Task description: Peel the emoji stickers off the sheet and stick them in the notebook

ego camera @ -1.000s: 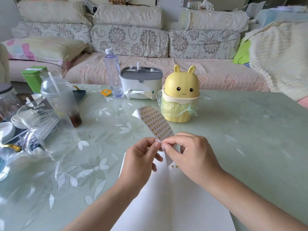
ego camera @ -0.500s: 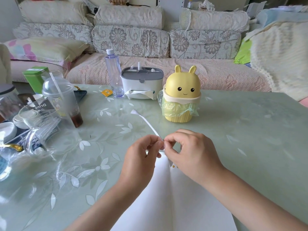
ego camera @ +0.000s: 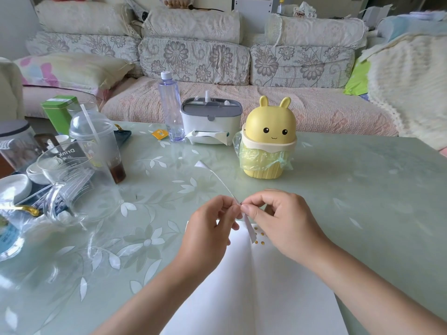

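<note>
The sticker sheet (ego camera: pixel 219 179) is a long white strip seen nearly edge-on, so its emoji faces are hidden. It runs from my fingers up toward the far left. My left hand (ego camera: pixel 211 232) pinches the strip from the left and my right hand (ego camera: pixel 281 220) pinches it from the right, fingertips almost meeting above the open white notebook (ego camera: pixel 254 291). A few small yellow emoji stickers (ego camera: pixel 260 236) sit stuck near the top of the notebook's right page.
A yellow bunny-shaped bin (ego camera: pixel 267 139) stands just behind my hands. Further back are a tissue box (ego camera: pixel 210 123) and a clear bottle (ego camera: pixel 170 107). Plastic cups, a glass bowl (ego camera: pixel 70 175) and bags crowd the table's left side. A sofa lies beyond.
The sticker sheet has turned from facing me, with its yellow emoji rows showing, to nearly edge-on. Both hands stayed above the notebook's top with fingertips together.
</note>
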Available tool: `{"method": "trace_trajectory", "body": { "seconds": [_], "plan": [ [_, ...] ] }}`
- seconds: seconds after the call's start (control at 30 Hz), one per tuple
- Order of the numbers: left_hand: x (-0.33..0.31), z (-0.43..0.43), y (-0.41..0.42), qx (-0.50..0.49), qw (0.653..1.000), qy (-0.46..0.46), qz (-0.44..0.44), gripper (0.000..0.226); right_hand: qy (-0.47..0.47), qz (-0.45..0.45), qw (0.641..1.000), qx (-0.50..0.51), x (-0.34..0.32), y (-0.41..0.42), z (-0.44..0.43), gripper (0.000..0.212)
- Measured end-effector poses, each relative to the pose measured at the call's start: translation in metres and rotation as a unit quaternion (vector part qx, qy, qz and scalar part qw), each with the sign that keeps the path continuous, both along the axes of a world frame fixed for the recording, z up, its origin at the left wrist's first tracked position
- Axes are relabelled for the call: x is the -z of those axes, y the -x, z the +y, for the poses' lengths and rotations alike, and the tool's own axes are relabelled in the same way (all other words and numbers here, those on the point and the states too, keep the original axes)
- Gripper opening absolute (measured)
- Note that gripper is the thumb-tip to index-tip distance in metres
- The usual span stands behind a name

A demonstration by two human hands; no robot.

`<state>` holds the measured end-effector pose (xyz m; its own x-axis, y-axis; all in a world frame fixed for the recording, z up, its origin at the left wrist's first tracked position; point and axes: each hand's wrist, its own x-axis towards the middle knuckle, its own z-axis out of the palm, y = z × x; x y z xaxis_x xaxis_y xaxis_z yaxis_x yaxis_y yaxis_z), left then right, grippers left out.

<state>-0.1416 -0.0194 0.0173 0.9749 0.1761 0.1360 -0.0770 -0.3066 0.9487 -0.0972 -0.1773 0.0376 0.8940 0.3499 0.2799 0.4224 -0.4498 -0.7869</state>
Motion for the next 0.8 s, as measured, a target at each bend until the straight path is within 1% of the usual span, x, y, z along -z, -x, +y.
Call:
{"method": "trace_trajectory", "body": {
  "seconds": [0.23, 0.33, 0.5, 0.6, 0.63, 0.67, 0.7, 0.77, 0.8],
  "plan": [
    [-0.002, 0.003, 0.000, 0.007, 1.000, -0.024, -0.006, 0.019, -0.007, 0.069, 0.998, 0.008, -0.002, -0.005, 0.003, 0.023],
    [-0.002, 0.004, 0.000, -0.006, 1.000, -0.016, 0.003, 0.018, -0.018, 0.103, 0.994, 0.003, -0.003, -0.006, 0.005, 0.020],
    [0.002, 0.008, -0.004, -0.046, 0.997, -0.028, 0.053, 0.016, -0.092, 0.201, 0.975, 0.020, 0.006, -0.009, 0.011, 0.016],
    [0.007, 0.010, -0.008, -0.044, 0.994, -0.056, 0.088, 0.017, -0.095, 0.222, 0.969, 0.041, 0.013, -0.009, 0.009, 0.015],
    [0.009, 0.010, -0.008, -0.047, 0.993, -0.079, 0.080, 0.016, -0.085, 0.218, 0.971, 0.044, 0.017, -0.009, 0.008, 0.015],
    [0.011, 0.010, -0.008, -0.059, 0.990, -0.118, 0.048, 0.014, -0.066, 0.210, 0.975, 0.044, 0.020, -0.009, 0.007, 0.015],
    [0.015, 0.011, -0.009, -0.071, 0.983, -0.168, -0.012, 0.010, -0.040, 0.196, 0.979, 0.046, 0.022, -0.009, 0.006, 0.015],
    [0.022, 0.014, -0.013, -0.063, 0.953, -0.267, -0.127, 0.012, 0.020, 0.166, 0.985, 0.050, 0.027, -0.009, 0.004, 0.015],
    [0.026, 0.017, -0.017, -0.041, 0.939, -0.303, -0.158, 0.016, 0.046, 0.154, 0.986, 0.047, 0.029, -0.008, 0.003, 0.015]
  ]
}}
